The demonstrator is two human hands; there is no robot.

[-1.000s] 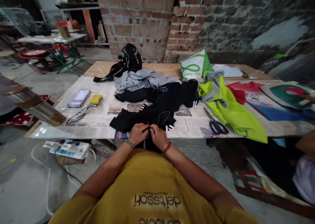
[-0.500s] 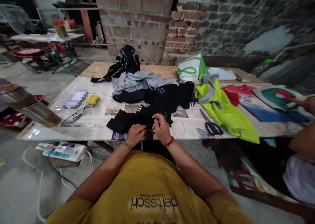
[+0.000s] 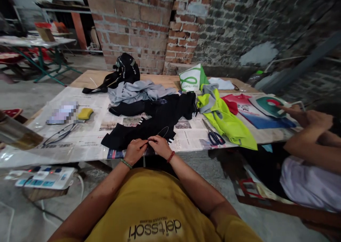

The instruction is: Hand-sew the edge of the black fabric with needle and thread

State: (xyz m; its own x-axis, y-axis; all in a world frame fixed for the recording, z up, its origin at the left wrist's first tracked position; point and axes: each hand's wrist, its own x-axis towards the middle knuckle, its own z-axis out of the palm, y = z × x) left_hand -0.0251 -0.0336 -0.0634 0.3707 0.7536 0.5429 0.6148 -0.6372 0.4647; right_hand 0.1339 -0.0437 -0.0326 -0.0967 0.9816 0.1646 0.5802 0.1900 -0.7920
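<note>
A black garment (image 3: 128,132) with white stripes lies bunched at the table's near edge. On its edge, the fingers of my left hand (image 3: 135,150) are closed in a pinch. My right hand (image 3: 161,145) is closed too, its fingertips meeting the left ones over the cloth; whatever is between them is too small to make out. A thin pale thread (image 3: 167,129) loops up beside my right fingers. More black clothing (image 3: 170,109) lies just beyond, and dark-handled scissors (image 3: 215,137) rest to the right.
Newspaper covers the table (image 3: 85,142). Around lie a grey cloth (image 3: 141,91), yellow-green garment (image 3: 226,119), black bag (image 3: 128,67), glasses (image 3: 60,133), yellow sponge (image 3: 85,113) and bottle (image 3: 20,132). At right, another person's hand (image 3: 295,112) is at an iron (image 3: 268,106). A power strip (image 3: 45,178) sits below left.
My right hand has come down and left, from raised above the cloth to meeting my left fingertips. The view has turned right. The other person's arms show more.
</note>
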